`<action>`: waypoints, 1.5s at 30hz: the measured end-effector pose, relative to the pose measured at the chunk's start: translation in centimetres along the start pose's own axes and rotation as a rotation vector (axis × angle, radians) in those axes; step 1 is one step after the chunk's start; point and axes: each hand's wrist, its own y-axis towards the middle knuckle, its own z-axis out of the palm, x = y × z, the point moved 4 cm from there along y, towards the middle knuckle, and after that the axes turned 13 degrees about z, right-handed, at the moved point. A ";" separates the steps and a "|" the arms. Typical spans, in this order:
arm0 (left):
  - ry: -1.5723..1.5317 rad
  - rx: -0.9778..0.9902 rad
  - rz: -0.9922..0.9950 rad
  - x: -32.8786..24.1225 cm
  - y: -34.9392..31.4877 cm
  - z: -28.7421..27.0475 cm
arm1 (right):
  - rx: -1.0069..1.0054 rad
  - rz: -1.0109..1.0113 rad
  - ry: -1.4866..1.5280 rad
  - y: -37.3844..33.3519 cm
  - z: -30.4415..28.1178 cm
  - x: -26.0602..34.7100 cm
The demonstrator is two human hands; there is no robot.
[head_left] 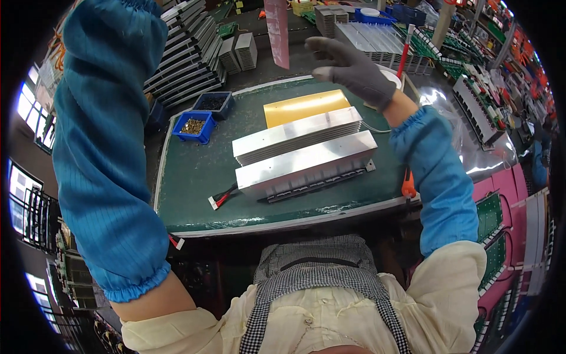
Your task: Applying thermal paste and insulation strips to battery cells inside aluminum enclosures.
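My right hand (356,71), in a dark grey glove, is raised over the far side of the green-topped table (194,171). Its fingers stretch apart toward a hanging pinkish strip (277,35), with a gap between them and nothing held. My left arm in a blue sleeve (106,147) reaches up past the upper edge, so that hand is out of sight. On the table lie two silver finned metal blocks (306,159) side by side, and behind them a gold-coloured plate (306,106). Red and black wires with a white connector (213,202) come out at the front block's left end.
A blue bin of small brass-coloured parts (194,127) and a darker bin (213,103) stand at the table's left. Stacked finned metal pieces (188,50) rise behind. An orange-handled tool (408,184) is by the right edge; a red-handled tool (405,53) stands upright behind my right hand.
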 end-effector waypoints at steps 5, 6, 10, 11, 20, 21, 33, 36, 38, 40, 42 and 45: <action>0.779 -0.261 0.260 -1.7 0.0 1.5 | 0.314 0.061 0.339 -3.1 0.9 0.6; 0.712 -0.206 0.245 -1.3 0.3 1.6 | 0.371 0.087 0.451 -3.7 0.6 0.5; 0.436 0.009 0.169 0.2 1.6 1.2 | 0.439 -0.032 0.573 -4.3 0.4 -0.2; 0.362 0.061 0.147 0.7 1.9 0.9 | 0.433 -0.032 0.578 -4.4 0.6 -0.2; 0.796 -0.465 0.149 -2.4 -2.9 -0.5 | 0.310 0.047 0.598 -3.6 1.0 -0.9; 0.790 -0.339 0.109 -4.4 -4.5 -3.6 | 0.300 0.063 0.604 -3.6 1.3 -0.8; 0.445 -0.415 0.216 -0.8 -15.9 -3.9 | 0.521 0.208 0.257 -2.4 1.7 4.3; 0.297 -0.504 0.370 2.8 -19.1 -5.0 | 0.625 0.254 0.042 -1.4 0.0 6.1; 0.143 -0.622 0.399 6.0 -20.8 -6.9 | 0.646 0.299 -0.021 -0.5 -0.5 8.0; 0.101 -0.646 0.451 8.7 -22.4 -8.9 | 0.662 0.350 -0.247 0.4 -0.7 8.8; 0.023 -0.659 0.489 11.2 -23.5 -10.6 | 0.659 0.391 -0.313 1.5 -0.7 9.8; -0.167 -0.771 0.519 14.7 -23.5 -13.4 | 0.640 0.419 -0.397 3.7 -1.7 9.8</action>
